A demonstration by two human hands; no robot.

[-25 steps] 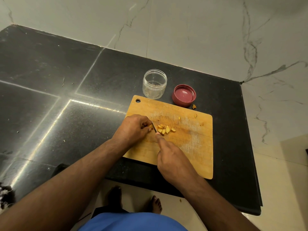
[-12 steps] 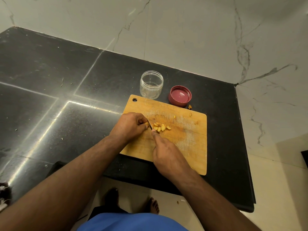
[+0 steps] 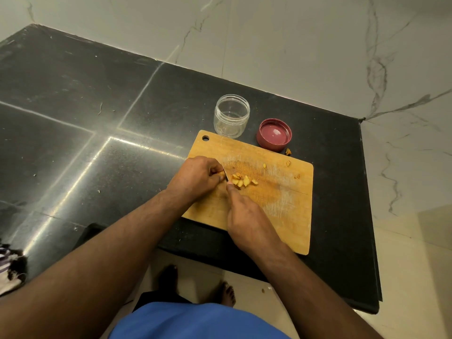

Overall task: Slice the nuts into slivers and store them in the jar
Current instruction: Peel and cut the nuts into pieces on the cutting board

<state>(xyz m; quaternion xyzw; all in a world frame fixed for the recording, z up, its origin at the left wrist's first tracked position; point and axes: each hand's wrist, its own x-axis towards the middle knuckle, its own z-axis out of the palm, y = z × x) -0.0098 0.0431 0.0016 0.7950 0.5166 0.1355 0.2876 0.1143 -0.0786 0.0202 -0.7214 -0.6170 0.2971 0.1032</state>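
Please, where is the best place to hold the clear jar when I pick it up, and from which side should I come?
Grip the clear jar around its round side wall, below the threaded rim, probably coming from the left, where the counter is bare. It stands upright and open, so a sideways grasp keeps it level; the red lid lies close on its right.

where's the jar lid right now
In the head view the red lid lies upturned on the black counter, right of the empty jar, beyond the cutting board.

black counter (image 3: pixel 97 118), marble wall (image 3: pixel 293 45), striped cloth (image 3: pixel 9 267).
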